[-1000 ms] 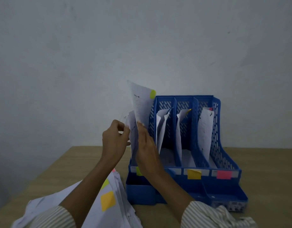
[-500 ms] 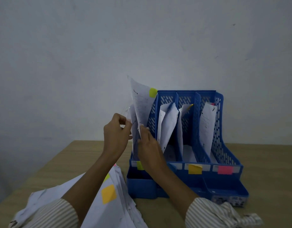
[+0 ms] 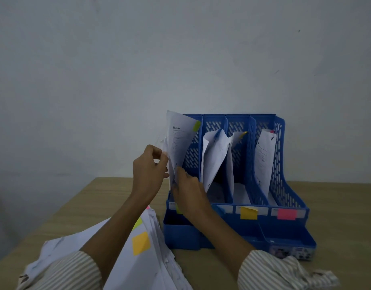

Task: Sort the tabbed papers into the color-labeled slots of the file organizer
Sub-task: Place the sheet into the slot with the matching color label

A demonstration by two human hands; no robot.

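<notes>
A blue file organizer [image 3: 281, 185] stands on the wooden table [image 3: 337, 206], its front labels green, blue, yellow [image 3: 248, 213] and pink [image 3: 286, 213]. A white paper with a green tab [image 3: 179, 141] stands in the leftmost slot. My left hand [image 3: 148, 170] pinches the left edge of the papers there. My right hand [image 3: 189, 192] holds the lower part of the green-tabbed paper at the slot's front. Papers also stand in the other slots. A stack of tabbed papers [image 3: 142, 248] lies at the lower left under my left arm, with a yellow tab on top.
A plain grey wall [image 3: 180, 59] rises right behind the organizer. The table's left edge [image 3: 61, 208] runs diagonally near the paper stack. The organizer has low front trays [image 3: 285, 235].
The green-tabbed paper has sunk lower into the leftmost slot and leans right against the divider. Both hands stayed on it, shifting slightly.
</notes>
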